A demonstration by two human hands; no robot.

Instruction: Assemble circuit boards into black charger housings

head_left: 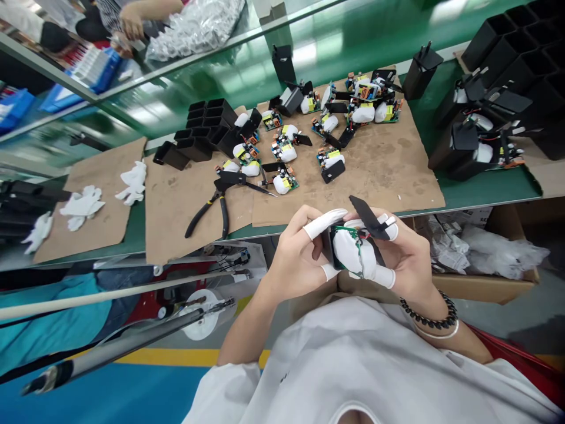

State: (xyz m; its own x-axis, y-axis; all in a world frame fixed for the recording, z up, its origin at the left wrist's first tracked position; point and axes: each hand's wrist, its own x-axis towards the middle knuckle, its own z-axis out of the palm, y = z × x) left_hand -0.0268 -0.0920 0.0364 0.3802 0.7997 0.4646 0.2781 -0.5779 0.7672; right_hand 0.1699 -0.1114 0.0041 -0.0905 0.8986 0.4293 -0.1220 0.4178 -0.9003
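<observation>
Just past the bench edge, my left hand [289, 256], with white finger cots, is closed around a small black plastic case [328, 246]. My right hand [410, 256], also in finger cots, grips a circuit board [353, 250] covered in white padding, its end at the case's mouth. A black plug cover [367, 215] hangs off the board by wires and sticks up by my right fingers. How deep the board sits in the case is hidden. Beyond my hands, several padded circuit boards [286, 181] lie on brown cardboard [375, 176]. Black-handled pliers [219, 197] rest left of them.
Empty black cases [194, 138] stand grouped at the back left, and more black cases [503, 53] stack at the right. White gloves [83, 206] lie far left. A cardboard box [485, 285] of plastic bags sits below the bench. Another person's hand [131, 22] works across the partition.
</observation>
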